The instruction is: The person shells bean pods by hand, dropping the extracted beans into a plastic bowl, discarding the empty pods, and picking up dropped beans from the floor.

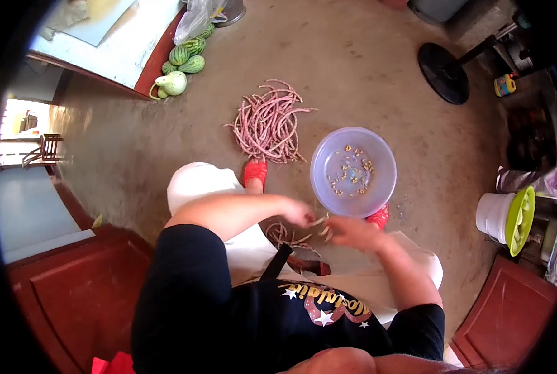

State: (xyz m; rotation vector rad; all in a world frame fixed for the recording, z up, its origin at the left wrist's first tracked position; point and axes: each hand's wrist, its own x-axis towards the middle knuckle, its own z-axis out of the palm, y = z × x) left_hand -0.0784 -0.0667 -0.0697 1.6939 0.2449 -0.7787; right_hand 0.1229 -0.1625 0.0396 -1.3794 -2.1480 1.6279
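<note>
Close together over the near edge of a basin, my two hands work on a pale long bean pod (319, 221). My left hand (298, 212), slightly blurred, pinches one end of it. Closed fingers of my right hand (354, 234) hold the other side, with pale pod bits showing at the fingertips. A translucent bluish plastic basin (319, 181) stands on the floor just beyond, with small brownish beans (353, 171) scattered over its bottom. To its left lies a heap of pinkish-purple long bean pods (269, 124). A smaller bunch of pods (288, 237) lies below my left hand.
My feet in red sandals (255, 174) flank the basin's near side. Small striped watermelons (188, 56) and a pale gourd (171, 83) sit beside a white-topped table (116, 56). At right stand a black round base (443, 73), a white bucket (493, 215) and a green basin (520, 221).
</note>
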